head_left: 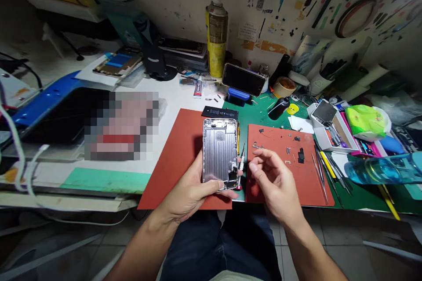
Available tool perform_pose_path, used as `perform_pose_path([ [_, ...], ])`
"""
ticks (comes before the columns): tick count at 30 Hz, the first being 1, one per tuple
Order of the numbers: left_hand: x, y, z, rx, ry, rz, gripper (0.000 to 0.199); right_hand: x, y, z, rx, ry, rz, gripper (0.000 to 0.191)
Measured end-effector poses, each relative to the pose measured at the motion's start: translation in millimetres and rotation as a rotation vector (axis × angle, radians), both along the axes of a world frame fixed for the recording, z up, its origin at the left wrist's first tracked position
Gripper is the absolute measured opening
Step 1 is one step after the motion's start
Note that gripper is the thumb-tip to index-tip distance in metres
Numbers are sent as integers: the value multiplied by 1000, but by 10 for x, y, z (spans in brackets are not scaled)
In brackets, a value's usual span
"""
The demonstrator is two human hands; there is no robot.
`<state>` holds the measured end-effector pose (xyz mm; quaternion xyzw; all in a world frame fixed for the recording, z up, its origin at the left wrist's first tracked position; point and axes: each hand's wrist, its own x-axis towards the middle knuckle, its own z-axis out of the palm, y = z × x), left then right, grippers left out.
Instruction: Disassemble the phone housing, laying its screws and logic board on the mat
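Note:
My left hand [189, 191] holds a bare silver phone housing [220, 153], with its inner side facing up and the thumb over its lower edge. My right hand [275, 182] hovers above the right red mat [263, 195], to the right of the housing. Its fingers are loosely curled and slightly apart, with nothing visible in them. Beyond the housing lies a black phone battery [220, 111]. A screwdriver [242, 159] rests between the two mats. Small phone parts [300, 156] are scattered on the right mat.
The left red mat [174, 153] lies under my left hand. Tweezers [319, 178] and pen-like tools [328, 164] lie at the right, near a blue bottle [382, 170]. At the back stand a propped phone [244, 80] and a spray can [216, 37].

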<state>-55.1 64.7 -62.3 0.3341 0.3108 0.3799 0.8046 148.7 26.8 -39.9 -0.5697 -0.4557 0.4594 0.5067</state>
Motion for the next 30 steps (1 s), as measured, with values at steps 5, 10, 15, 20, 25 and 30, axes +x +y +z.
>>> perform_pose_path([
  [5, -61, -47, 54, 10, -9, -118, 69, 100, 117, 141, 28, 69, 2, 47],
  [10, -89, -101, 77, 76, -57, -282, 75, 166, 279, 253, 43, 165, 94, 60],
  [15, -116, -126, 150, 91, 33, -375, 77, 223, 327, 319, -58, 186, 231, 29],
  [20, -165, -193, 151, 92, 32, -234, 65, 227, 231, 265, -75, 319, 72, 28],
  [25, -96, -409, 22, 143, 41, 123, 53, 117, -10, 112, -36, 435, -135, 37],
  [30, -6, -610, -29, 95, 44, 329, 70, 7, -220, -27, -70, 478, -258, 42],
])
